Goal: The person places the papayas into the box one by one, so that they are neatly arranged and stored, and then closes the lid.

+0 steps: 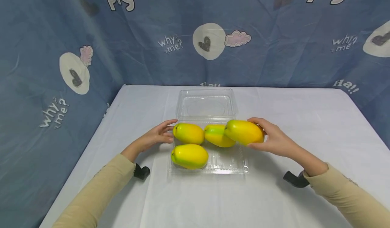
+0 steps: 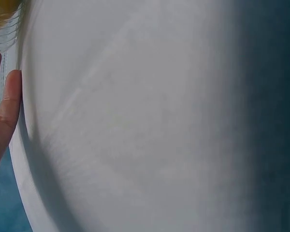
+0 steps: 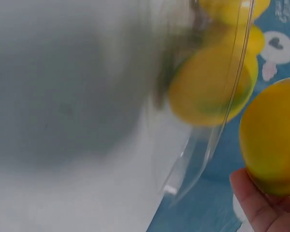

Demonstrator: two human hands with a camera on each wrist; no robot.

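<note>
My right hand (image 1: 272,137) grips a yellow mango (image 1: 244,132) by its right end, thumb and fingers on opposite sides. That mango is raised over the right part of a clear plastic clamshell box (image 1: 226,162); in the right wrist view the held mango (image 3: 275,140) is apart from the box wall. Inside the box lie a back-left mango (image 1: 189,133), a front-left mango (image 1: 189,156) and a greenish-yellow mango (image 1: 216,135), partly hidden behind the held one. My left hand (image 1: 156,135) is at the box's left edge, fingers extended and loosely bent, holding nothing.
The box's clear lid (image 1: 207,104) lies folded back behind it. A white cloth (image 1: 292,109) covers the table, with a blue printed curtain (image 1: 152,62) behind. Black wrist mounts (image 1: 296,179) hang below both forearms.
</note>
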